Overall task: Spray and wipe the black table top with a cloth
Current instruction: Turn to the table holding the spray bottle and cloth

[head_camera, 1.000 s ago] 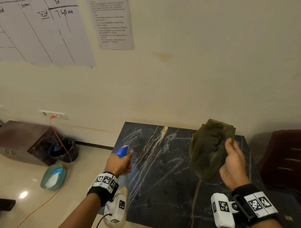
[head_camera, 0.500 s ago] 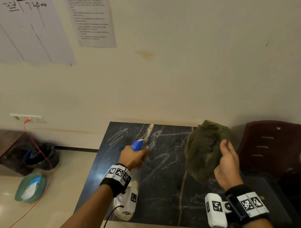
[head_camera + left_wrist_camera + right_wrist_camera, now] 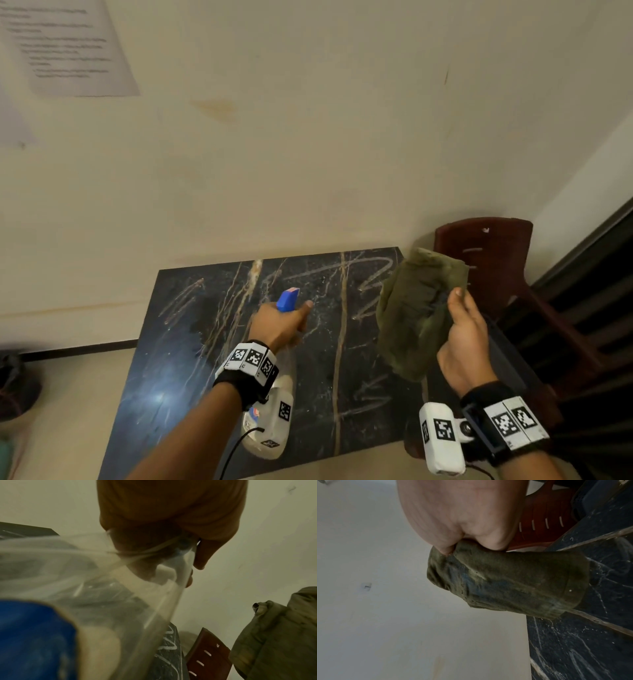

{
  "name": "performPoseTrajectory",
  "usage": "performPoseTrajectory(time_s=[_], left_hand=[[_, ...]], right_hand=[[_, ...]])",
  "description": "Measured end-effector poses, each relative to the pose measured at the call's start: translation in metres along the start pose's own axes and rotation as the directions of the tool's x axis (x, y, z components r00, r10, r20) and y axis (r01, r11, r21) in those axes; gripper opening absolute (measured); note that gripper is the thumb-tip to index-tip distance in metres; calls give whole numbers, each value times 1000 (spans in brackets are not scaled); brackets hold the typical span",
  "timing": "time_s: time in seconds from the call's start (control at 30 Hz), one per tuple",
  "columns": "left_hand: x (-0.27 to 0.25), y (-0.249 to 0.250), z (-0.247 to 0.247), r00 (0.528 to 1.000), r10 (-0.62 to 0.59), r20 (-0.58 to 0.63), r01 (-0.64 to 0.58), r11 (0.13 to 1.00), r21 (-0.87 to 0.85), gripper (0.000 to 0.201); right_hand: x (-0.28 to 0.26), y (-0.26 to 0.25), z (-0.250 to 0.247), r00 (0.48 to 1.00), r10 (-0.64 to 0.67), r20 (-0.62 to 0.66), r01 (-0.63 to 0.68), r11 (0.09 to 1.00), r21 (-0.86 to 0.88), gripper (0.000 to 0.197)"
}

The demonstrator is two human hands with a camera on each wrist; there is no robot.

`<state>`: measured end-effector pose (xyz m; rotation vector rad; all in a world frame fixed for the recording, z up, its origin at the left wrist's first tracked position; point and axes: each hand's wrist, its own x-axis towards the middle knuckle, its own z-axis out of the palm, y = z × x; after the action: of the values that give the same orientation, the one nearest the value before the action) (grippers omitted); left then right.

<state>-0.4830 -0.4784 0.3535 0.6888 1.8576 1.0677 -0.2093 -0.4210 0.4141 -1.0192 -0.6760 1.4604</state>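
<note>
Over the last second I'd swung my view right and carried my left hand point(image 3: 279, 325) with the spray bottle point(image 3: 270, 407) from the surface's point(image 3: 164, 377) left edge to over its middle; fine droplets now showed ahead of the blue nozzle point(image 3: 287, 298), so I judged spraying was underway and wiping not yet begun. Left hand was clamped round the bottle neck, one finger forward by the trigger. Bottle's long axis ran from my wrist up to the nozzle, which pointed at the far wall. Right hand point(image 3: 464, 346) gripped the bunched green cloth point(image 3: 414, 315) above the surface's right side, beside the red chair point(image 3: 496, 246).
</note>
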Motion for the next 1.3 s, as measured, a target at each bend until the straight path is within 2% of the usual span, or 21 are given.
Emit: performPoseTrajectory(time_s=[0.1,0.23,0.33,0.43,0.57,0.67,0.87,1.07,1.17,1.3], left_hand=[[2,8,18,999,19,44,-22,997,69,39],[2,16,33,999,25,47,-34,980,199,49],[4,17,44,998,35,53,-43,988,151,48],[4,16,51,997,58,59,-60,997,38,40],[0,19,57,995,83,61,-84,996,14,33],[0,26,64,992,106,68,-109,993,39,33],[-2,42,77,982,112,153,-147,960,237,46],[3,48,88,968,137,211,-166,978,129,35],[0,47,96,948,153,280,-186,978,95,32],[-6,34,108,933,100,346,-183,958,219,41]], right_hand=[[-4,-7,-10,1000,0,-20,0,1000,-3,35],[-3,-13,-24,998,-9,-58,8,1000,-2,34],[-2,-16,-33,997,-8,-73,8,1000,0,33],[-2,-18,-37,997,-8,-80,8,1000,8,34],[-2,-18,-41,997,3,-83,0,1000,27,35],[-5,-16,-46,996,10,-86,-8,1000,19,34],[-10,-14,-57,995,11,-99,-9,1000,20,34],[-10,-25,-66,991,-5,-131,9,999,32,31],[-10,-32,-73,987,-32,-156,37,999,31,29],[-12,-37,-86,980,-57,-189,64,997,34,31]])
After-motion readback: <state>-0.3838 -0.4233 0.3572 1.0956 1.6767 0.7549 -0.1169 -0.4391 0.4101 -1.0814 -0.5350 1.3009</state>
